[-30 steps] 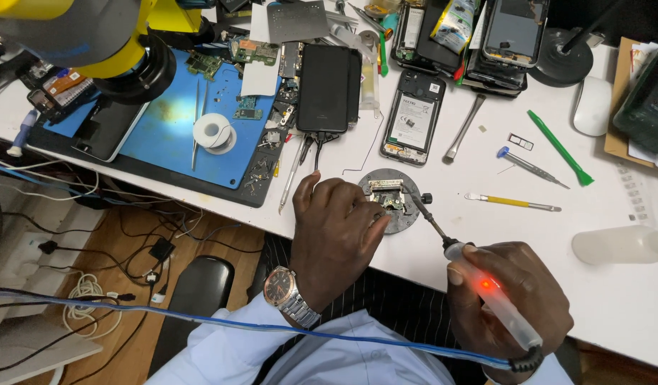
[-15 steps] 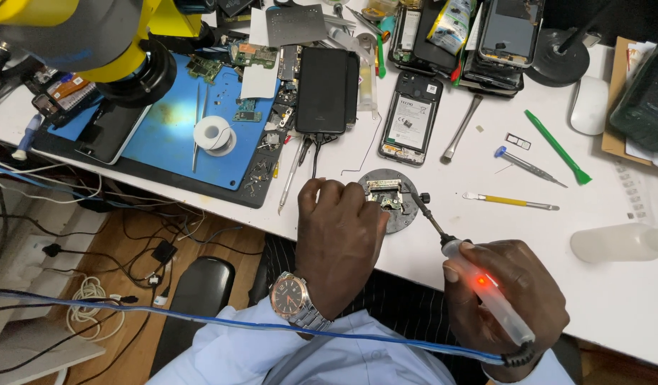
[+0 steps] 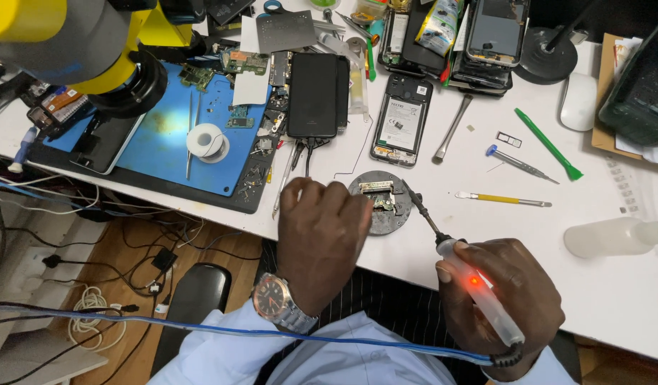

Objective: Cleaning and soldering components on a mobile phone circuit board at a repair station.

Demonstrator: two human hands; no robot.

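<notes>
My left hand (image 3: 322,239), with a wristwatch (image 3: 280,302) on its wrist, rests at the table's front edge with its fingertips on a small circuit board (image 3: 381,197) clamped in a round grey holder (image 3: 383,207). My right hand (image 3: 503,296) grips a white soldering iron (image 3: 478,289) with a red light glowing on its handle. Its dark tip (image 3: 411,197) reaches the right side of the small board. A blue cable runs from the iron's end across my lap.
A blue work mat (image 3: 165,135) with a solder reel (image 3: 206,140) lies at left under a yellow microscope (image 3: 72,50). Opened phones (image 3: 402,121), a black phone (image 3: 314,94), tweezers, a green pry tool (image 3: 548,143), a screwdriver (image 3: 518,162) and a plastic bottle (image 3: 614,237) lie on the white table.
My hands and the iron stay at the round holder. The view has shifted slightly, and the iron's tip has settled closer to the small board.
</notes>
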